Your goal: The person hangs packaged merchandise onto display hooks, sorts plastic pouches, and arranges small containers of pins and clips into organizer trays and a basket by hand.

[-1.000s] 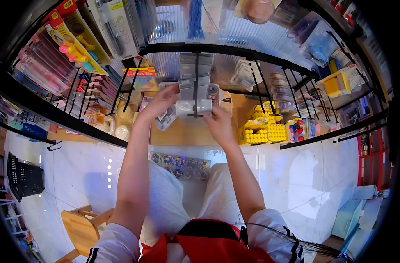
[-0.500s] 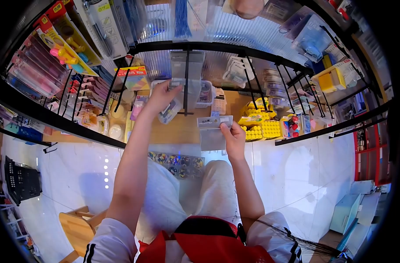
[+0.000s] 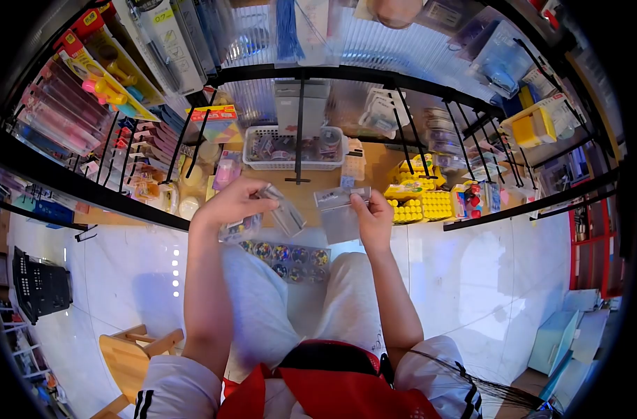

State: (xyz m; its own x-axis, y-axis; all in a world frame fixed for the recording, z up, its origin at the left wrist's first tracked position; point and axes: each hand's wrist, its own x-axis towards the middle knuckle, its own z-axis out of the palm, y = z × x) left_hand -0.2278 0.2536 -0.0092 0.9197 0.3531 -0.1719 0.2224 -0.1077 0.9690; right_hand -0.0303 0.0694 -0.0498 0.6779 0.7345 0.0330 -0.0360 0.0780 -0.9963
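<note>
My left hand (image 3: 236, 204) is closed on a clear, flat plastic packet (image 3: 287, 214), pinched between thumb and fingers and tilted. A second clear pack with small dark and coloured contents (image 3: 243, 229) shows under that hand; whether the same fingers hold it I cannot tell. My right hand (image 3: 374, 218) pinches a grey-topped clear packet (image 3: 338, 216) by its upper right corner, thumb on the front. The two hands are apart, in front of the lower shelf. Similar grey packets (image 3: 290, 112) hang on a black hook behind them.
A white basket (image 3: 271, 165) with packaged goods stands on the wooden shelf (image 3: 318, 183). Yellow tubs (image 3: 435, 206) sit to the right. Black display hooks (image 3: 299, 157) jut toward me. A tray of colourful round items (image 3: 297, 265) lies by my knees, and a wooden stool (image 3: 126, 363) is at left.
My left hand has come down from the hook area toward me, bringing the clear packet away from the hook and uncovering the basket. My right hand has barely moved.
</note>
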